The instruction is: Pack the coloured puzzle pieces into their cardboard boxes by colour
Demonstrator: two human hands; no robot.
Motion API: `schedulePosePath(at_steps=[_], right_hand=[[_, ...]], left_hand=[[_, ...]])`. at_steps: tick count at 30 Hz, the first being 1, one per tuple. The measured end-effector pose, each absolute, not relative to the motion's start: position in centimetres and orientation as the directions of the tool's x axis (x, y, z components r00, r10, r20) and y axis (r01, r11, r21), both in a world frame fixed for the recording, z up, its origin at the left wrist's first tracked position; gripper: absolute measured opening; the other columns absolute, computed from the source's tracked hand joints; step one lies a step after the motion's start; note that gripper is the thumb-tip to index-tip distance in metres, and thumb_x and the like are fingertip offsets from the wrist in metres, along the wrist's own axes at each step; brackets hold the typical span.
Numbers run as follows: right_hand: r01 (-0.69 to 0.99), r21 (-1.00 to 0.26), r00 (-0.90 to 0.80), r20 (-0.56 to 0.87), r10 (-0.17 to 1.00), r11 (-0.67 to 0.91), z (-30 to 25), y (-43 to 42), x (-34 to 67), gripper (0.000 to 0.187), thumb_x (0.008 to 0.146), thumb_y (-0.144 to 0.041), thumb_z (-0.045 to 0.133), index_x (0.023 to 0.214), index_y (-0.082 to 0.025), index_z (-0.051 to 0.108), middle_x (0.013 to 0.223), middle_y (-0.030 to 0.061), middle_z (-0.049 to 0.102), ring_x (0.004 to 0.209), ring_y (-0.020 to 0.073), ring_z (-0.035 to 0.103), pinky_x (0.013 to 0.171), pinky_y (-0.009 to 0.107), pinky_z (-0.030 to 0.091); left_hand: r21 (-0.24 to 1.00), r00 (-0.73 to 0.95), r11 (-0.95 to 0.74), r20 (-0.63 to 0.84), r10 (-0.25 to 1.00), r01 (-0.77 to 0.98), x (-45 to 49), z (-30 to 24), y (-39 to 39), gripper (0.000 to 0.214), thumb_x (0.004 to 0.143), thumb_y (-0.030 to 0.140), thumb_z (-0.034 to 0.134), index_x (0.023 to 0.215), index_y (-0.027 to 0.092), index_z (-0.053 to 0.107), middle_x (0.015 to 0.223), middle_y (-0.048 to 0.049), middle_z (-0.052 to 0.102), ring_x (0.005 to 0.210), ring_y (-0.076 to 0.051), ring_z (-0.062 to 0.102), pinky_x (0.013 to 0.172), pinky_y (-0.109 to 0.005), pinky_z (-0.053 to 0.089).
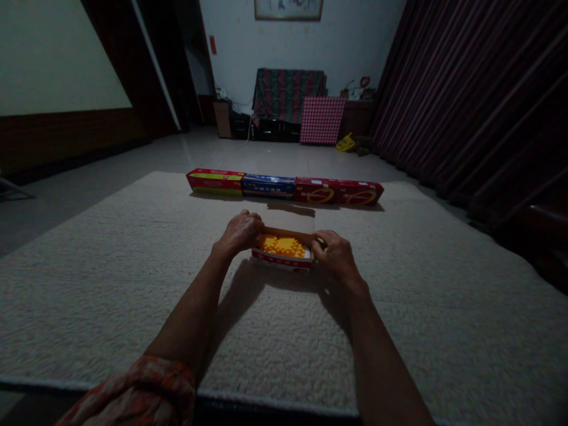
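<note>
A small red and white cardboard box (pixel 280 262) sits on the quilted cover with its lid flap (pixel 290 219) raised at the back. Inside lie several bumpy yellow-orange pieces (pixel 284 245), too small to name. My left hand (pixel 242 229) grips the box's left end, fingers bent over the far corner. At the right end, my right hand (pixel 333 251) pinches the rim near the flap's corner. Both hands are closed on the cardboard, and parts of the fingertips are hidden.
Beyond the box stands a row of long cartons: a red and green one (pixel 215 183), a blue one (pixel 268 187) and dark red ones (pixel 315 191). They rest on the pale quilted cover (pixel 133 266). Further back are a draped cabinet (pixel 288 94) and a dark curtain (pixel 465 89).
</note>
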State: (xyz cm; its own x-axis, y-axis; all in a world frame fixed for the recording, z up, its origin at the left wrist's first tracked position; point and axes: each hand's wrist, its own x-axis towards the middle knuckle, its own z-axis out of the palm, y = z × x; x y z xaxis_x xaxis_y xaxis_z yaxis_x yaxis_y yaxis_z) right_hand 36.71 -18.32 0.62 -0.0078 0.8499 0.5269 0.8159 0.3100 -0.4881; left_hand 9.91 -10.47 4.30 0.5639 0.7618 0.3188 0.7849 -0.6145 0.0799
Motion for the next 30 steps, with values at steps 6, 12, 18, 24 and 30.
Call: schedulePosePath(at_steps=[6,12,18,24,30], right_hand=[[0.803,-0.559,0.120,0.490,0.863,0.206,-0.1,-18.1,36.4,0.031,0.083,-0.029,0.059,0.106,-0.018,0.076,0.102,0.0148,0.074,0.083,0.0253,0.069,0.082,0.041,0.057],[0.798,-0.579,0.134,0.435,0.890,0.163,0.3,-18.3,35.6,0.034,0.080,-0.030,0.061,0.107,-0.015,0.075,0.093,0.0140,0.073,0.079,0.0250,0.068,0.082,0.041,0.056],[0.801,-0.573,0.134,0.452,0.882,0.172,0.1,-18.2,35.6,0.037,0.080,-0.030,0.059,0.110,-0.013,0.073,0.092,0.0132,0.073,0.078,0.0234,0.066,0.080,0.039,0.054],[0.821,-0.547,0.127,0.453,0.882,0.162,0.1,-18.2,35.3,0.045,0.080,-0.025,0.055,0.121,-0.011,0.070,0.098,0.0136,0.073,0.083,0.0232,0.065,0.082,0.036,0.052],[0.872,-0.477,0.097,0.390,0.916,0.111,0.9,-18.2,34.5,0.041,0.084,-0.023,0.056,0.121,-0.014,0.071,0.099,0.0132,0.071,0.084,0.0230,0.064,0.081,0.034,0.050]], left_hand=[[0.146,0.548,-0.594,0.262,0.795,0.791,9.3,3.9,-9.8,0.026,0.081,0.016,0.058,0.096,0.021,0.078,0.108,-0.0113,0.074,0.094,-0.024,0.067,0.085,-0.036,0.052],[0.053,0.443,-0.532,0.487,0.753,0.845,9.6,4.7,-10.7,0.027,0.082,0.018,0.069,0.106,0.025,0.079,0.137,-0.0113,0.065,0.128,-0.035,0.054,0.105,-0.053,0.046],[0.123,0.482,-0.552,0.357,0.800,0.825,10.4,6.1,-12.0,0.031,0.091,0.019,0.061,0.118,0.024,0.075,0.120,-0.0087,0.071,0.105,-0.024,0.067,0.090,-0.033,0.053],[0.098,0.392,-0.414,0.185,0.901,0.905,10.6,5.2,-11.7,0.030,0.092,0.024,0.061,0.118,0.022,0.075,0.107,-0.0132,0.072,0.091,-0.025,0.070,0.076,-0.032,0.052],[0.242,0.394,-0.439,0.212,0.894,0.865,10.0,4.0,-10.0,0.038,0.093,0.022,0.059,0.129,0.021,0.071,0.108,-0.0127,0.077,0.097,-0.026,0.072,0.087,-0.034,0.053]])
